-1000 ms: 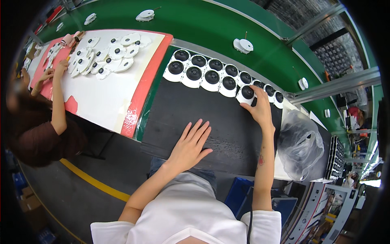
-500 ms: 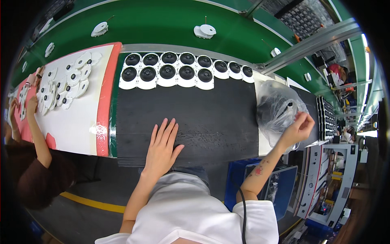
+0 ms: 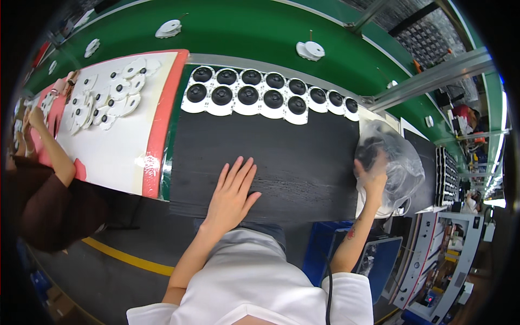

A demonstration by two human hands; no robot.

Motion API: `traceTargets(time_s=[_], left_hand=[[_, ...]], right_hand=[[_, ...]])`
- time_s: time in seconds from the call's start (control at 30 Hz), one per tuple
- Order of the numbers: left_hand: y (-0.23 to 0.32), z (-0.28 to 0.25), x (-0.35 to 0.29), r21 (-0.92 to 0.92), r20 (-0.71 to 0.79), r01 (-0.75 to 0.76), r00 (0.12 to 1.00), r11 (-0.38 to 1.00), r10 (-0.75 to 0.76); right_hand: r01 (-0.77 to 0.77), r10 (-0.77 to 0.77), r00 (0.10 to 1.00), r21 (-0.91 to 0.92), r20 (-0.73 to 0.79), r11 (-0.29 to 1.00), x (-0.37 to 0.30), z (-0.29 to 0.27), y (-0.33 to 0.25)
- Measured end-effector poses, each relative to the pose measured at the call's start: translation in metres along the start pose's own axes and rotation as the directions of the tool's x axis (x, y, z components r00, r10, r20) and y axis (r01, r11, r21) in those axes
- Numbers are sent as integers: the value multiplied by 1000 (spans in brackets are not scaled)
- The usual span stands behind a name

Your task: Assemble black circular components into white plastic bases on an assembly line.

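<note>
My left hand (image 3: 233, 195) lies flat on the black mat (image 3: 238, 142), its fingers stretched out and slightly apart. At the mat's right edge, my right hand (image 3: 372, 181) is at a clear plastic bag (image 3: 406, 170). Motion blur and the film smear its fingers, so their grip cannot be made out. Dark parts (image 3: 370, 151) show through the bag near those fingers. Along the mat's far edge stand white plates with black round centres (image 3: 248, 95), two rows deep on the left and a single row on the right.
Beyond the table runs a green conveyor belt (image 3: 238, 40) carrying white parts (image 3: 310, 51). At left, a co-worker's arm (image 3: 53, 142) reaches over a white board (image 3: 127, 146) holding several white pieces. Blue bins (image 3: 382, 260) stand below right; a metal rail (image 3: 433, 78) crosses the far right.
My right hand has moved from above the bag's right side to its left side, against the dark parts. My left hand stays on the mat. The whole view has shifted a little.
</note>
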State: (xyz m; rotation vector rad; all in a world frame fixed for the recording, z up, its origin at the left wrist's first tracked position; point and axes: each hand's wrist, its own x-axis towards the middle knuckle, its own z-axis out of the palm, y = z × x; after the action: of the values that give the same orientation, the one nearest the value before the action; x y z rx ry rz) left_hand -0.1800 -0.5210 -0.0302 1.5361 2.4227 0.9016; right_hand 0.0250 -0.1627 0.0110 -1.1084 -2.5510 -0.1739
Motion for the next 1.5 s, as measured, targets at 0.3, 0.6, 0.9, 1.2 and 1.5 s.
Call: traceTargets(time_s=[0.3,0.6,0.9,1.2,1.5], left_hand=[[-4,1,-4,-41,-42,-17,999,999,15],[-23,-20,-6,-284,-325,-1,941,959,-95],[-210,-125,-1,161,-743,479,635,863,-214],[-256,-129,12,366,-628,434,768,823,-126],[-182,-110,-14,124,-757,320,642,939,-119]], right_hand=[[-282,309,938,-174,157,944,29,-8,-31],[-355,318,934,-498,-161,791,34,46,-17],[-286,291,956,-375,-43,882,44,24,0],[-243,226,969,-208,-104,947,48,9,50],[-75,108,955,127,-275,989,13,-75,-32]])
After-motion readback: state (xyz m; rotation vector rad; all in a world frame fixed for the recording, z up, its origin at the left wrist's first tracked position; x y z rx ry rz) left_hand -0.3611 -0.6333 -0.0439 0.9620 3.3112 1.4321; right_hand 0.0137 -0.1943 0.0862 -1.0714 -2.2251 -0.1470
